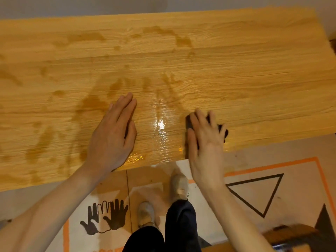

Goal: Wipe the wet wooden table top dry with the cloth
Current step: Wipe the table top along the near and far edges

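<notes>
A wet wooden table (236, 70) filled the view. Left of its shiny puddle (161, 124), the left hand (112, 137) lay flat, fingers straight. Right of the puddle, the right hand (205, 142) pressed a dark cloth (190, 121) with spread fingers, near the table's front edge.

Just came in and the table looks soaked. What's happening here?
A person is wiping the wet wooden table top. The right hand presses a dark cloth flat near the front edge, fingers straight rather than in a grip. The left hand rests flat on the wood. A shiny puddle lies between the hands, and damp patches spread to the left.
</notes>
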The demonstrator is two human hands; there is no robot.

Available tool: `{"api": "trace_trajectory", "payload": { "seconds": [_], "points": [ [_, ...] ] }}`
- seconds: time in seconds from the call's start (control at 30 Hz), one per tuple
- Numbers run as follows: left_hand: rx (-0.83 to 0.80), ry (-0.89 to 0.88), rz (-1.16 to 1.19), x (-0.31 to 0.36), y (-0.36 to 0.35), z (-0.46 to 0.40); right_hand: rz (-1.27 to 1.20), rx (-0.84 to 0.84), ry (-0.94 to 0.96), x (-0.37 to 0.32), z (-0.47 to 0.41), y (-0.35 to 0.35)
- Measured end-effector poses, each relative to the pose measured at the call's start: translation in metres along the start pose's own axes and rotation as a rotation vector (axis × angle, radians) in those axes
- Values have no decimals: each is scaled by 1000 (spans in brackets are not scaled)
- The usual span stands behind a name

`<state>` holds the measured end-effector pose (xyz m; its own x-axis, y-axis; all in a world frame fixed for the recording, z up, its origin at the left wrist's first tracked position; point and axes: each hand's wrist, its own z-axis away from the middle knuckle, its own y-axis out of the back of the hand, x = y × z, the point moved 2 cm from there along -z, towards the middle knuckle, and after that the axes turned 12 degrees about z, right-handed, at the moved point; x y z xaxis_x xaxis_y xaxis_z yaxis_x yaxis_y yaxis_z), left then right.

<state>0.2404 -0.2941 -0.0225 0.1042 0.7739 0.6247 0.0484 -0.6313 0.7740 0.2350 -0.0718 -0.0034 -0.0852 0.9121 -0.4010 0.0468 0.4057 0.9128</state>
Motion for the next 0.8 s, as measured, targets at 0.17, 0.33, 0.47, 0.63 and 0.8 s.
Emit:
{"api": "trace_trajectory", "payload": {
  "seconds": [0.17, 0.33, 0.47, 0.63, 0.8],
  "points": [
    [5, 31, 29, 1, -2, 0, -87, -231, 364, -14, 38, -28],
    [45, 29, 24, 0, 0, -2, 67, -241, 565, -24, -30, -33],
    [43, 35, 19, 1, 0, -2, -11, -200, 439, -45, -91, -40],
    [37, 62, 59, 4, 1, 0, 44, -235, 502, -23, -32, -21],
    [19, 71, 27, 3, 2, -3, 48, -315, 705, 12, 4, -3]
  ]
}}
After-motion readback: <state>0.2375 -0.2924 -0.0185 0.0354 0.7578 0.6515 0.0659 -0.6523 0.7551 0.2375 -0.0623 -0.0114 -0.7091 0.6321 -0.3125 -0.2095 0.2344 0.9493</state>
